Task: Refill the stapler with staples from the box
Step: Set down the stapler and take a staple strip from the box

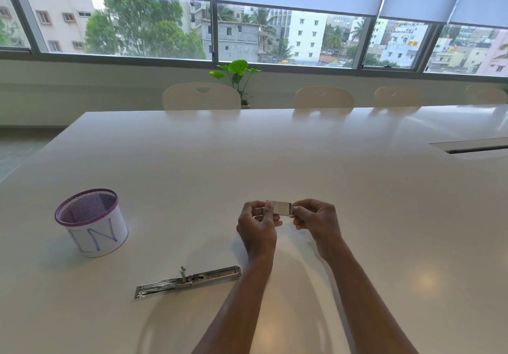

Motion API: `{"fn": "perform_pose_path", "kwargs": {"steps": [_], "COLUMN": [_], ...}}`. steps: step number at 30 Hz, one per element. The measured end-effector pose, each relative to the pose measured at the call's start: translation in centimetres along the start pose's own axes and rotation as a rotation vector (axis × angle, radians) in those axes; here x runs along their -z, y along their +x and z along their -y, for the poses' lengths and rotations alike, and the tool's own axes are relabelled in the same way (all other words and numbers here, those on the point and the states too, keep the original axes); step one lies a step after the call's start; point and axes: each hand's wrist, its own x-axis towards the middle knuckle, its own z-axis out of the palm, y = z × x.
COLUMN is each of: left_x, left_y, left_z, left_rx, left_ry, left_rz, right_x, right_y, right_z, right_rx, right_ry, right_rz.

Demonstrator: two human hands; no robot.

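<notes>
A small pale staple box point(281, 207) is held above the white table point(275, 147) between both hands. My left hand point(257, 226) pinches its left end and my right hand point(316, 220) pinches its right end. Whether the box is open I cannot tell. The metal stapler point(188, 280) lies flat on the table near the front, left of my left forearm, swung wide open into a long strip, apart from both hands.
A purple mesh cup point(92, 221) wrapped in white paper with letters stands at the left. Several pale chairs point(202, 96) line the table's far side, with a green plant point(237, 74) behind. A slot point(472, 146) is cut into the table at the right.
</notes>
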Motion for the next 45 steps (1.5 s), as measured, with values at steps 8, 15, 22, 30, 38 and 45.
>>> {"fn": "perform_pose_path", "kwargs": {"steps": [8,15,22,30,38,45], "left_x": [0.0,0.0,-0.1,-0.1,0.1,0.3], "left_y": [0.2,0.3,0.3,0.3,0.2,0.3], "left_z": [0.2,0.0,-0.1,-0.3,-0.4,-0.5], "left_rx": [0.047,0.076,0.102,0.119,0.142,0.195], "left_ry": [-0.029,-0.064,-0.055,-0.052,-0.074,-0.142], "left_rz": [-0.002,-0.006,-0.012,-0.011,-0.013,0.019], "right_x": [-0.8,-0.5,-0.5,-1.2,-1.6,-2.1], "right_y": [-0.1,-0.5,-0.4,-0.6,-1.7,-1.9], "right_z": [0.6,1.1,1.3,1.8,2.0,1.2], "right_rx": [0.109,0.044,0.109,0.267,0.447,0.364], "right_ry": [-0.272,-0.137,-0.198,-0.559,-0.886,-0.842], "right_rz": [-0.092,-0.068,-0.135,-0.132,-0.053,-0.067]}}
